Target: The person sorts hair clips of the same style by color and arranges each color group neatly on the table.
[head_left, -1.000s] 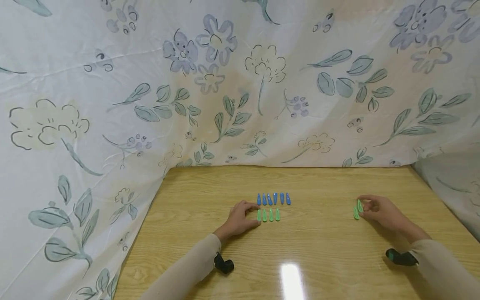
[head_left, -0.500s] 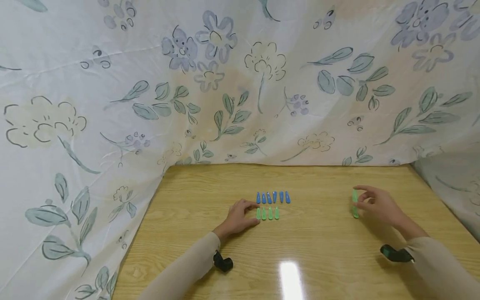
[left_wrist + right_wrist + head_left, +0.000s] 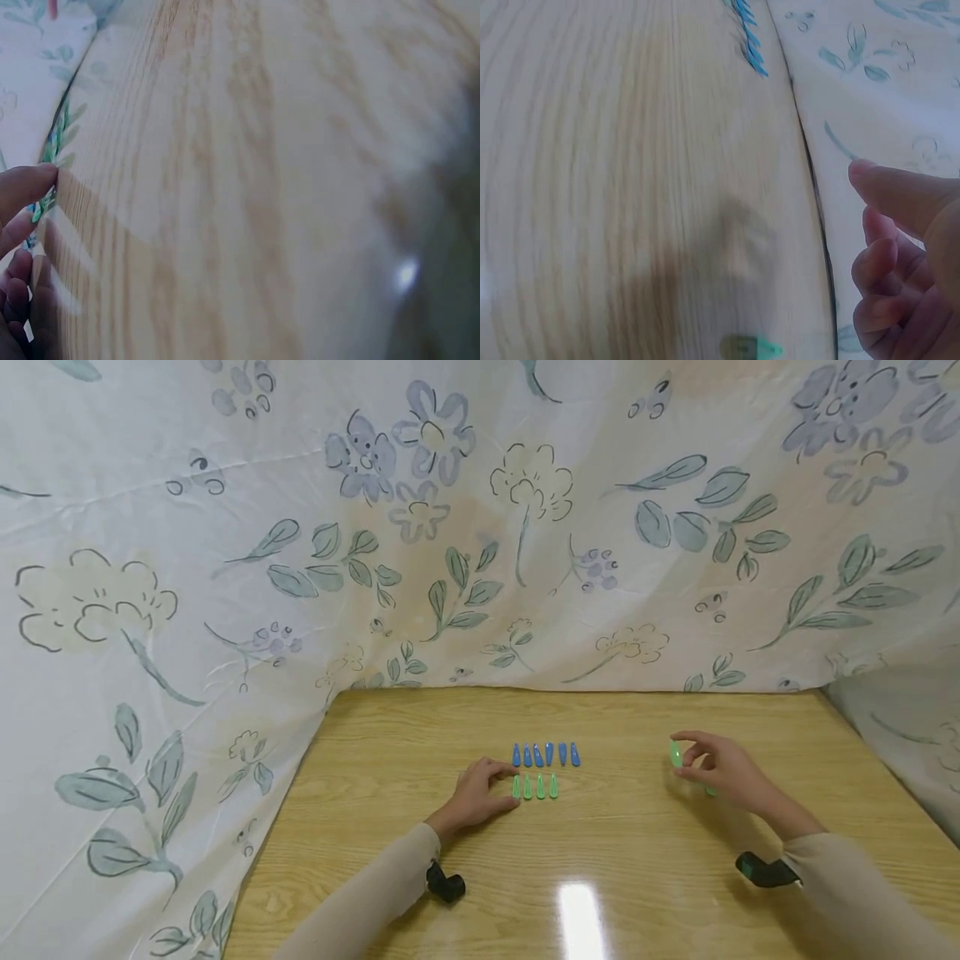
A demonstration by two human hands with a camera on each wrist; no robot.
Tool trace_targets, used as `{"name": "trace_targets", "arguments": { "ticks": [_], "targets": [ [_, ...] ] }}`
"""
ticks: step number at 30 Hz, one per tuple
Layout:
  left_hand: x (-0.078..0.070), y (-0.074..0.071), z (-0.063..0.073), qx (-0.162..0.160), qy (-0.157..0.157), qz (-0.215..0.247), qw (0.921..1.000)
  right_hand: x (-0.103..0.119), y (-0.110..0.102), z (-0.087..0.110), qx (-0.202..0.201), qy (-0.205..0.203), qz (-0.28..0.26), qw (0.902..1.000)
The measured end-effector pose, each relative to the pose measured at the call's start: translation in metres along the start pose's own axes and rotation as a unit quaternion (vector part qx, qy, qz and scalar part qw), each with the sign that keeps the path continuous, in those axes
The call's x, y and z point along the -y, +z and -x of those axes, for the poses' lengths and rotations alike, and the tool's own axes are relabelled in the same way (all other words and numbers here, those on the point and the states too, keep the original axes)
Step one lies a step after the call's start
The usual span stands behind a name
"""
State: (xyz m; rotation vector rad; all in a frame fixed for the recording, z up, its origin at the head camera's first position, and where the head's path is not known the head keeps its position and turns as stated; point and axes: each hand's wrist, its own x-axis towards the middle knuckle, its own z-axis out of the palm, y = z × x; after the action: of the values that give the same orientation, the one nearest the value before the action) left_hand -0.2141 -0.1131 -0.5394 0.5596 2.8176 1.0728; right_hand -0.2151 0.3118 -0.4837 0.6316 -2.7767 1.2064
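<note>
In the head view my right hand [image 3: 723,772] pinches a green hair clip [image 3: 676,754] between thumb and fingertips, raised over the table. Another green hair clip [image 3: 711,791] lies beneath that hand, mostly hidden; the right wrist view shows a green clip [image 3: 769,349] at its bottom edge. My left hand [image 3: 476,793] rests on the table at the left end of a row of green hair clips [image 3: 541,787]. Its index finger and thumb lie around the ends of the leftmost clip; whether they touch it is unclear. Blue hair clips [image 3: 550,754] form a row just behind.
The wooden table [image 3: 615,860] carries a bright light reflection near its front. A floral cloth [image 3: 465,568] hangs along the back and both sides. Black wrist cameras [image 3: 446,885] sit at both sleeves.
My right hand picked up one of the two green hair clips on the right and moved it left, leaving the other on the table. The left hand stayed in place.
</note>
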Motion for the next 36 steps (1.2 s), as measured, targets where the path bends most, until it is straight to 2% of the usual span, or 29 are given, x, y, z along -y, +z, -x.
{"name": "trace_targets", "arguments": {
  "ticks": [7,18,29,36],
  "targets": [
    [0.002,0.000,-0.001,0.002,0.002,-0.001,1.0000,0.006,0.019,-0.006,0.027,0.013,-0.021,0.9993],
    [0.002,0.001,0.000,0.005,0.006,0.001,1.0000,0.015,0.049,-0.016,0.023,-0.005,-0.048,0.9986],
    [0.004,0.001,0.000,0.006,-0.005,0.005,1.0000,0.028,0.072,-0.024,0.053,0.009,-0.051,0.9973],
    [0.002,0.000,-0.001,0.007,-0.006,0.004,0.9999,0.035,0.086,-0.029,0.077,0.006,-0.077,0.9940]
  ]
}}
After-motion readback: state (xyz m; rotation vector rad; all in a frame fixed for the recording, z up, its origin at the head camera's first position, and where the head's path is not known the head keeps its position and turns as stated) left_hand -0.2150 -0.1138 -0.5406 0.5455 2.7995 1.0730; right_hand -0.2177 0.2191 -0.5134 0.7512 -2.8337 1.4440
